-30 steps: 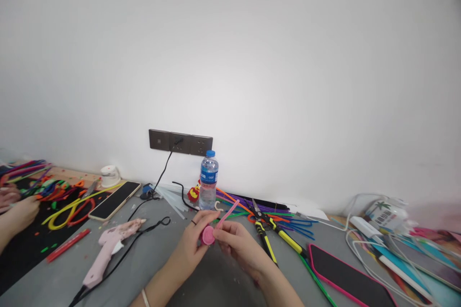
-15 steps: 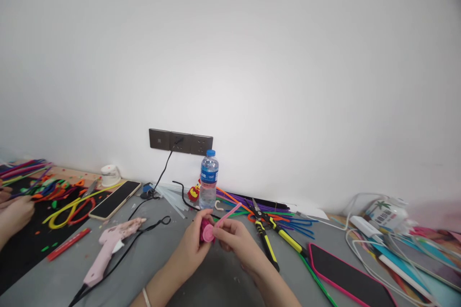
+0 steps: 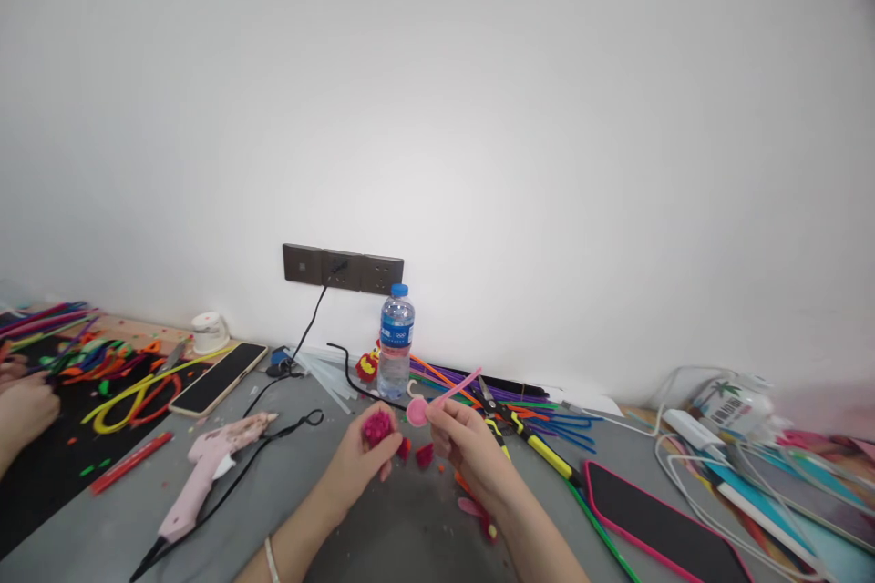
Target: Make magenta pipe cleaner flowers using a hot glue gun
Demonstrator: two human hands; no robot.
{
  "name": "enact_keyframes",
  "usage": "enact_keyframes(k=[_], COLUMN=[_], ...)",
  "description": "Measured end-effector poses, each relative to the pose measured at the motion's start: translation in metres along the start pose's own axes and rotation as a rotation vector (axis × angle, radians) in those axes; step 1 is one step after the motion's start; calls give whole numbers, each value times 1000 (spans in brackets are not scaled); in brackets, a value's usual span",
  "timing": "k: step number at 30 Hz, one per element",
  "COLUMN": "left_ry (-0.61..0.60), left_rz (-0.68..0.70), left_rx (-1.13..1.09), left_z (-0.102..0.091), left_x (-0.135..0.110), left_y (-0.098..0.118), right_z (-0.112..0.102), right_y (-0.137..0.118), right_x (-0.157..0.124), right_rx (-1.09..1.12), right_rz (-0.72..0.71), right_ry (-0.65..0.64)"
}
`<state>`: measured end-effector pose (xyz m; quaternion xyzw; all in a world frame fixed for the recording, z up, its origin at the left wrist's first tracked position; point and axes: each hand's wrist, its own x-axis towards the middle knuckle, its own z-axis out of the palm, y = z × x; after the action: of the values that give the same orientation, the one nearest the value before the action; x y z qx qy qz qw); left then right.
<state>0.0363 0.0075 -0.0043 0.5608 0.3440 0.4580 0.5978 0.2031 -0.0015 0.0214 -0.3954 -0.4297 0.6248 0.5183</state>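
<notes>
My left hand (image 3: 356,466) is closed around a magenta fuzzy ball (image 3: 377,426) with a bumpy surface. In my right hand (image 3: 471,454), thumb and fingers pinch a light pink pipe cleaner (image 3: 416,412); one end is a flat round disc and the other a straight tail pointing up and right. The disc is apart from the ball. Between and below my hands, a small red piece (image 3: 425,455) and a pink strip (image 3: 468,506) lie on the grey table (image 3: 396,537).
A water bottle (image 3: 396,342) stands behind my hands. Pliers (image 3: 547,455) and a pink-edged phone (image 3: 663,519) lie to the right. A pink glue gun (image 3: 198,483) with its cord lies left. Another person's hand (image 3: 27,414) is at the far left.
My hands have moved apart. The pink disc, which was against the magenta ball, is now up and right of it, and the small pieces on the table have come into view.
</notes>
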Motion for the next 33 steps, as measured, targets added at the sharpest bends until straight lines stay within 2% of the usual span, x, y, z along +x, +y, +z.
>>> enact_keyframes(k=[4,8,10,14,17,20,25,29,32,33], left_ry=[50,125,121,43,5,-88,-256,-284,-307,-271], left_rz=[-54,-96,-124,-186,-178,-175,-261,-331,-306,-286], left_rx=[-83,27,92,132,153,185,200,274,322,329], left_z=[3,2,0,-1,0,3,5,6,8,7], left_x=[1,1,1,0,-1,-4,-11,-16,-15,-13], left_y=[1,5,7,11,11,11,8,-2,-4,-2], right_z=[5,10,9,2,-5,-9,-18,-26,-26,-25], right_y=[14,24,22,6,-3,-10,-15,-11,-13,-16], right_x=[5,7,6,0,-3,-6,-15,-20,-21,-21], right_rx=[-44,-82,-97,-182,-283,-377,-472,-563,-625,-631], right_rz=[-12,-1,7,3,-15,-17,124,247,248,225], right_ry=[-17,-47,-74,-152,-173,-216,-325,-404,-395,-372])
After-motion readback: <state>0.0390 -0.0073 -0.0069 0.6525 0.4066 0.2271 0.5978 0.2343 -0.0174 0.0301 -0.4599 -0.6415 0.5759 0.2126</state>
